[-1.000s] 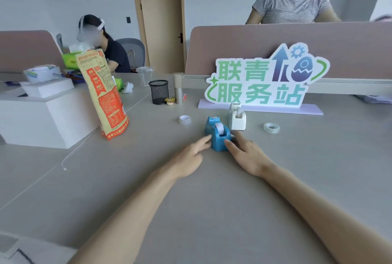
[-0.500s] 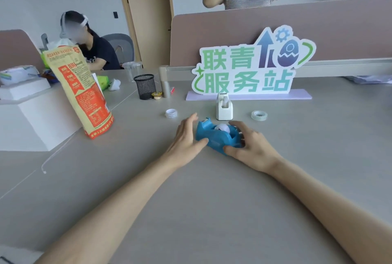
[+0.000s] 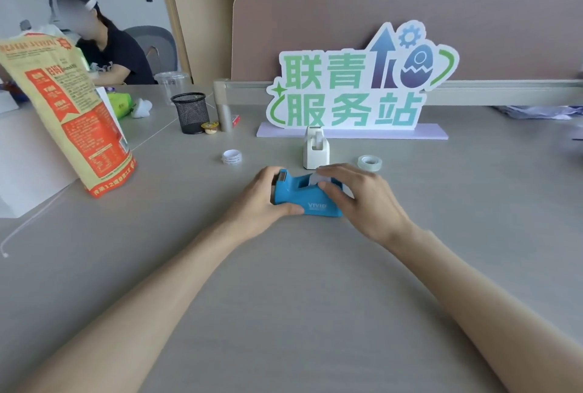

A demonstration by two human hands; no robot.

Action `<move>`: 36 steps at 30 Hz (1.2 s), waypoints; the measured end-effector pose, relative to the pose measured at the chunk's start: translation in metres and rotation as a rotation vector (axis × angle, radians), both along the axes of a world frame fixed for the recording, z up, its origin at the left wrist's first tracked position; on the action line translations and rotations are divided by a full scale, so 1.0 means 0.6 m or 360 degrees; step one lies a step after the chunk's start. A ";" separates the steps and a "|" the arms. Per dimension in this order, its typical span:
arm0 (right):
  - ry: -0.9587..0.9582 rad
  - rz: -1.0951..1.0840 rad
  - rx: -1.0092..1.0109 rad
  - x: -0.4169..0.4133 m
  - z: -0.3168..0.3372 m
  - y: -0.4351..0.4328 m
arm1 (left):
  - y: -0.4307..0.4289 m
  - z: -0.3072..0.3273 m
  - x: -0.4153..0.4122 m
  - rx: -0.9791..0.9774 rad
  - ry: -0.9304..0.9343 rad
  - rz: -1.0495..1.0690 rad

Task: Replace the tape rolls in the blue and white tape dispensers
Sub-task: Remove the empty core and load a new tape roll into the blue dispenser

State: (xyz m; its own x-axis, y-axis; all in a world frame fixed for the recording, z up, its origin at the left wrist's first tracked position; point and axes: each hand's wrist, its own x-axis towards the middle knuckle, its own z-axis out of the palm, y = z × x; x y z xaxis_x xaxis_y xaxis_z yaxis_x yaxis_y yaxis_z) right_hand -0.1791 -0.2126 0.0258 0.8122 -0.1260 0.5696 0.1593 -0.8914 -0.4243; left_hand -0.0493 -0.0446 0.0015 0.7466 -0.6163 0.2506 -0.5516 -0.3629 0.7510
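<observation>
A: The blue tape dispenser [image 3: 307, 196] is seen flat on the grey desk [image 3: 284, 298], lying sideways at centre, cutter end toward nine o'clock.

B: And it is gripped at that cutter end by the left hand [image 3: 262, 200], thumb pressed along the near side, fingers wrapped over the far edge.

A: The right hand [image 3: 362, 200] is laid over the three o'clock end, fingers curled down onto the tape roll [image 3: 317, 178] seated in the slot. Whether the roll is actually pinched cannot be told.

B: At twelve o'clock, just behind, the white tape dispenser [image 3: 316, 149] is stood upright, untouched.

A: A clear spare roll [image 3: 369, 162] is found at one o'clock, a printed spare roll [image 3: 232, 157] at eleven o'clock, both flat on the desk and apart from the hands.

B: A green sign [image 3: 353, 89] is set behind them all.
</observation>
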 end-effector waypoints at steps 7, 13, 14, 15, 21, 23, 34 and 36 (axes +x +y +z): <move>-0.0169 -0.0016 -0.0290 -0.008 0.009 0.013 | 0.007 0.006 -0.019 -0.0034 -0.0243 -0.0030; -0.0210 -0.0084 -0.0758 -0.015 0.023 0.008 | 0.008 0.012 -0.028 0.0003 -0.0349 0.0018; -0.0225 -0.0102 -0.0790 -0.016 0.025 0.007 | 0.007 0.012 -0.028 0.0007 -0.0349 0.0022; -0.0232 -0.0110 -0.0805 -0.015 0.026 0.006 | 0.006 0.013 -0.029 0.0006 -0.0342 0.0025; -0.0163 -0.0109 -0.0785 -0.008 0.025 -0.002 | 0.006 0.016 -0.032 0.0019 -0.0331 0.0039; -0.0127 -0.0101 -0.0755 -0.008 0.027 -0.001 | 0.006 0.018 -0.034 0.0031 -0.0328 0.0042; -0.0128 -0.0150 -0.0622 -0.007 0.029 -0.001 | 0.001 0.018 -0.025 0.0011 -0.0320 0.0016; -0.0119 -0.0176 -0.0625 -0.009 0.029 0.002 | 0.001 0.017 -0.024 0.0002 -0.0326 0.0005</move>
State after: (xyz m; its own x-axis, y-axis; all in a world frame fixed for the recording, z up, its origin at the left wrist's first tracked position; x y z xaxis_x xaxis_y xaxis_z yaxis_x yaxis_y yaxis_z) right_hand -0.1843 -0.2116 0.0435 0.7604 0.0285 0.6489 0.0708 -0.9967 -0.0392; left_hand -0.0635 -0.0440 0.0120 0.6820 -0.6144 0.3966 -0.6918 -0.3660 0.6225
